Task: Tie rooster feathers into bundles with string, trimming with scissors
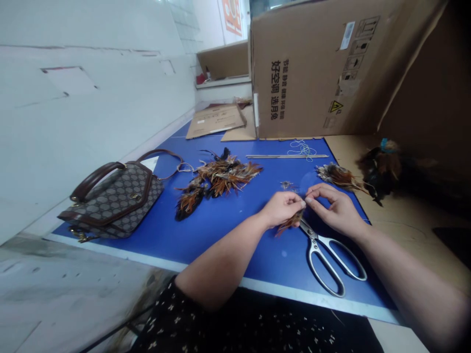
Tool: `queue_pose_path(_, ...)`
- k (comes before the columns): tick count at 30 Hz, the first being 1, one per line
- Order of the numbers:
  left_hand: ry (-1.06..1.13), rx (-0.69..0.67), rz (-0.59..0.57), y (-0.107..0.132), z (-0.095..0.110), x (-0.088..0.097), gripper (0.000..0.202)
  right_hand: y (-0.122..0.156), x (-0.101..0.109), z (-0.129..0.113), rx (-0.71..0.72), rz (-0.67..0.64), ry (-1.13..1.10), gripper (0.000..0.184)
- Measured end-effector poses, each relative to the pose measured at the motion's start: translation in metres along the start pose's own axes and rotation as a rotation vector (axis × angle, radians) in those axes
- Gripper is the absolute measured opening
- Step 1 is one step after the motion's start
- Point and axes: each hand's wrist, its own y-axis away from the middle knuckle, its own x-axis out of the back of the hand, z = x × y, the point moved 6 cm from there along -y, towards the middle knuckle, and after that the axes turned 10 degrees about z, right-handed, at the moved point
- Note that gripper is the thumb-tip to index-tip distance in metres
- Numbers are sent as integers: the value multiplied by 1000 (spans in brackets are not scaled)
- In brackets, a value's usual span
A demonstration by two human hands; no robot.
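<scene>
My left hand (282, 208) is closed around a small bunch of brown feathers (286, 226), whose tips stick out below the fingers. My right hand (334, 208) meets it at the fingertips, thumb and forefinger pinched together; whatever is between them is too small to make out. Under both hands lie metal scissors (327, 255), handles toward me and blades partly hidden. A few small feathers (289, 186) lie just beyond my left hand. Farther left is a loose pile of brown and black feathers (228, 171). Beyond my right hand rests another feather bundle (340, 176).
A patterned handbag (128, 196) with a brown handle sits on the blue table (206, 240) at left. Thin rods (287, 156) and tangled string (303, 147) lie toward the back. A large cardboard box (312, 73) stands behind; dark feathers (382, 169) are at right.
</scene>
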Motion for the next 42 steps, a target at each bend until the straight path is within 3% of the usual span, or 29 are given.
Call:
queue_pose_path(9,127,-22,65,-1,4,4,41,-2,0,-19,65,8,-22,15)
queue_pose_path(18,156,-127,31,-2,7,2,42,7,-9,12,-257,-99,-238,27)
queue_pose_path(24,105,-189,70,-4,7,2,37,7,-9,11,-332,-59,-313,29)
queue_pose_path(33,84,-318,196,-8,7,4,39,6,-5,19,-300,-12,-274,27)
queue_pose_path(42,126,-361,228,-10,3,6,42,5,-5,17,-326,-9,-288,31)
